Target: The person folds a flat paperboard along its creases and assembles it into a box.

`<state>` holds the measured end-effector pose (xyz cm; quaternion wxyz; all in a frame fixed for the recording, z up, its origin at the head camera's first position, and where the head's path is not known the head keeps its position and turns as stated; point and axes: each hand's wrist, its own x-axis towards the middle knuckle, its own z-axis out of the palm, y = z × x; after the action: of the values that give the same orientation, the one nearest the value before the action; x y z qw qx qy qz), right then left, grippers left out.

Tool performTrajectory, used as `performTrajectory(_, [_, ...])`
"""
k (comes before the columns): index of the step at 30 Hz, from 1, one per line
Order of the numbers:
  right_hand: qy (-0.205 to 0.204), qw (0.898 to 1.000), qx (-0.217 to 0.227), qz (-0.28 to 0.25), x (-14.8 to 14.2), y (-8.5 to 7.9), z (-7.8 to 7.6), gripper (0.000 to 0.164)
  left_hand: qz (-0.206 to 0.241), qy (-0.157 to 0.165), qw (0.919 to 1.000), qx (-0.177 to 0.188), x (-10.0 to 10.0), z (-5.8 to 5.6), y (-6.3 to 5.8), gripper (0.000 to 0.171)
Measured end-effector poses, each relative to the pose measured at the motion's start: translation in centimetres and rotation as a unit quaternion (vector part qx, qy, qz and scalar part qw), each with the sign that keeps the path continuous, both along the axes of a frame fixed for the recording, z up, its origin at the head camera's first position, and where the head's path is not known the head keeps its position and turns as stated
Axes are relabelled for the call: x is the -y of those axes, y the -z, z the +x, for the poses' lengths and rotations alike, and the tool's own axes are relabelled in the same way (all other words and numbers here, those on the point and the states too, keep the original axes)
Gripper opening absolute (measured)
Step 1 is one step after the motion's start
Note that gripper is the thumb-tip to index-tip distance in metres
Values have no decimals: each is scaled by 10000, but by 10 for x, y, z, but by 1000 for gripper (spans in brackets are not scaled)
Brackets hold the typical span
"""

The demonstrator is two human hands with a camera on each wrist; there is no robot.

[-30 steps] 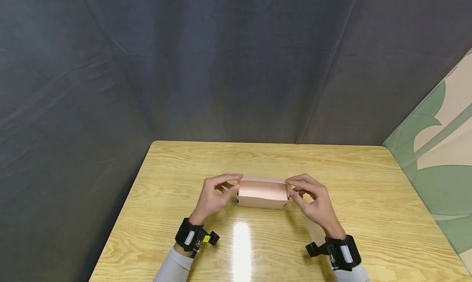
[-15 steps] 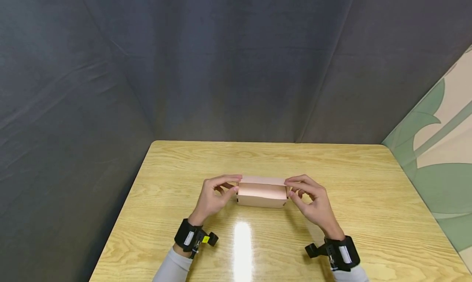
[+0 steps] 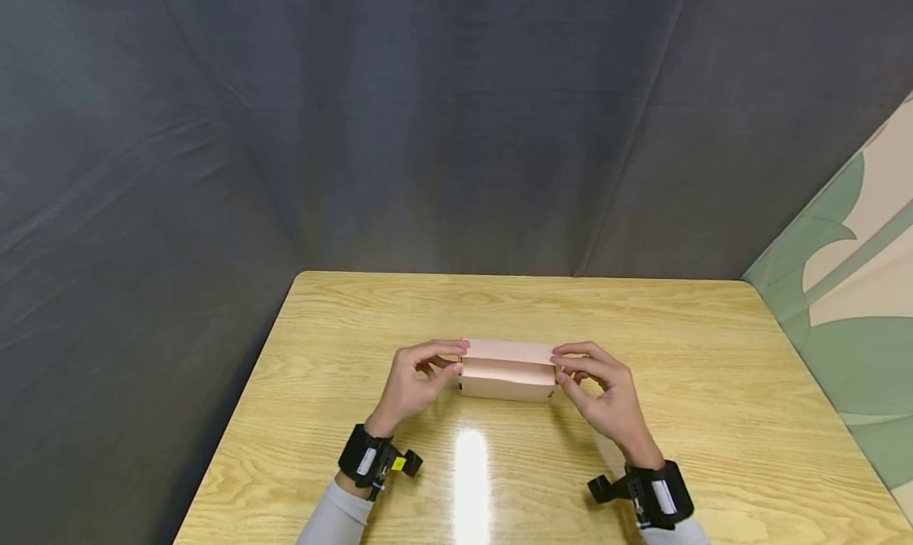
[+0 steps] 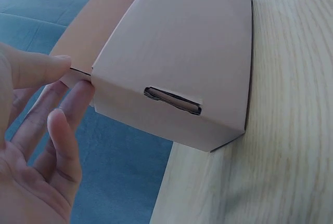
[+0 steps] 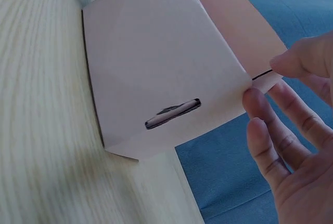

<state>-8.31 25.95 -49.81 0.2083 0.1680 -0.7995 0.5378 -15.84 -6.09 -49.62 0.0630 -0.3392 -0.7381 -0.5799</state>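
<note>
A small light-brown cardboard box (image 3: 506, 390) stands on the table, its lid (image 3: 509, 349) hinged at the back and partly lowered over the opening. My left hand (image 3: 414, 383) pinches the lid's left corner between thumb and fingers. At the opposite corner, my right hand (image 3: 606, 386) pinches the lid in the same way. In the left wrist view, the thumb (image 4: 52, 69) meets the lid's side edge near the box's top corner. The right wrist view shows the thumb (image 5: 302, 57) on the lid's edge, the other fingers below. A slot shows on the box front in both wrist views.
The wood-grain table (image 3: 357, 307) reaches back to a dark grey curtain (image 3: 456, 133). A green and beige patterned surface (image 3: 856, 355) lies beyond its right edge. Black wrist cameras (image 3: 367, 454) are strapped to both wrists.
The lid has tilted forward and down, showing more of its top and narrowing the opening. Both hands keep their grip on its corners and have hardly moved.
</note>
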Motion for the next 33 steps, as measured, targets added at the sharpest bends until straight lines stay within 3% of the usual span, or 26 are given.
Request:
performTrajectory(9, [148, 9993, -41, -330, 2, 6, 3, 28, -27, -15, 9999, 159, -3, 1, 3, 20])
performTrajectory(15, [582, 9919, 624, -941, 11, 0, 1, 11, 56, -200, 9983, 544, -7, 1, -3, 13])
performTrajectory(19, [818, 9786, 1273, -1392, 16, -2, 0, 11, 61, -268, 9917, 1258, -10, 1, -6, 16])
performTrajectory(22, [793, 9679, 1860, -1492, 15, -2, 0, 27, -73, -313, 9784, 2041, -11, 2, -8, 28])
performTrajectory(27, [367, 9404, 3011, -1535, 8, -4, 1, 51, -248, -49, 9399, 3406, -9, 2, -8, 58])
performTrajectory(30, [138, 9269, 3434, -1511, 4, -6, 0, 57, -120, 198, 9220, 3865, -9, 1, -8, 70])
performTrajectory(33, [57, 9211, 3589, -1508, 1, -8, -2, 60, 82, 324, 9152, 4016, -8, 0, -9, 71])
